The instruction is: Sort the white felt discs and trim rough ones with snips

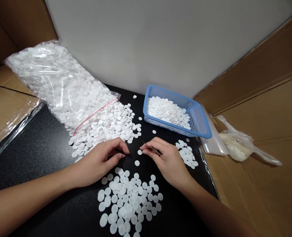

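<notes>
My left hand [100, 163] rests on the black tabletop beside the spilled white discs. Its thumb and index finger are curled but apart, with nothing visible between them. My right hand [167, 161] pinches a small, thin dark tool [155, 150], mostly hidden by the fingers, so its kind is unclear. At those fingertips lies a single white disc [139, 152], with another loose disc [137, 163] just nearer to me. A spread of white discs [128, 200] covers the table in front of both hands.
A clear zip bag [62, 82] full of white discs lies at the left, spilling from its red-lined mouth. At the back right, a blue basket [202, 120] holds more discs. A small disc pile [187, 156] sits right of my hand, near a knotted plastic bag [237, 144] on cardboard.
</notes>
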